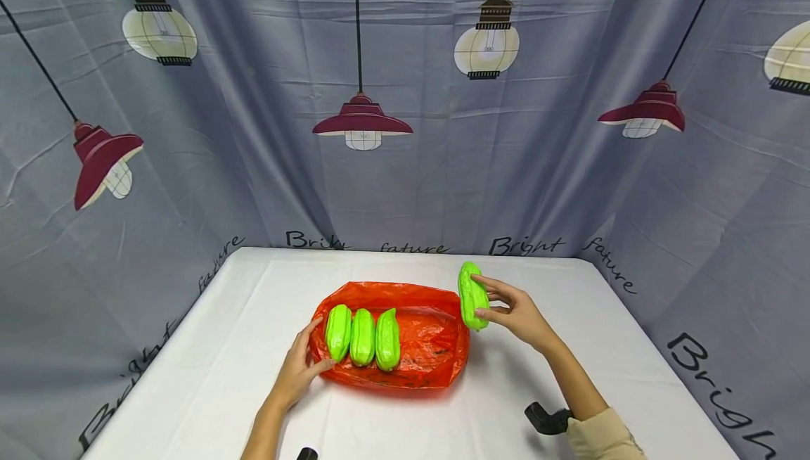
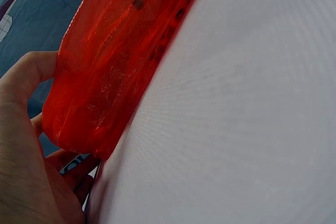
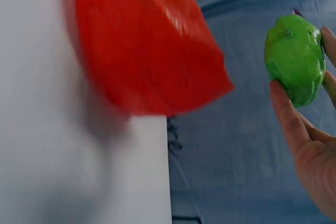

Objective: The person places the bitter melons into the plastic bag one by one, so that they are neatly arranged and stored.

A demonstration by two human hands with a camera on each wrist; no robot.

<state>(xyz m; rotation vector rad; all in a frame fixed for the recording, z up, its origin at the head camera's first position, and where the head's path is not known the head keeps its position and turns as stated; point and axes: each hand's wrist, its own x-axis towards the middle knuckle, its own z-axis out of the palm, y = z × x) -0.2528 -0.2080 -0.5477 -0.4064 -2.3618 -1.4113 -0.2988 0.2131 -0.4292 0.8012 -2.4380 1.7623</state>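
In the head view, an opened-out red plastic bag (image 1: 430,337) lies on the table with three bright green, ridged, gourd-like vegetables (image 1: 363,337) side by side in its left half. My left hand (image 1: 296,370) holds the bag's left end, thumb at the front edge and fingers farther back. In the left wrist view, thumb and fingers lie around the crinkled end of the bag (image 2: 100,87). My right hand (image 1: 520,316) pinches another green gourd (image 1: 472,297) between thumb and fingers, raised at the bag's right edge. The right wrist view shows this gourd's (image 3: 295,59) rounded end.
The table (image 1: 209,375) has a white cover. Behind it hangs a grey-blue curtain (image 1: 430,186) printed with lamps and lettering. A black device (image 1: 547,419) is at the right wrist, and part of another black object (image 1: 307,454) shows at the bottom edge.
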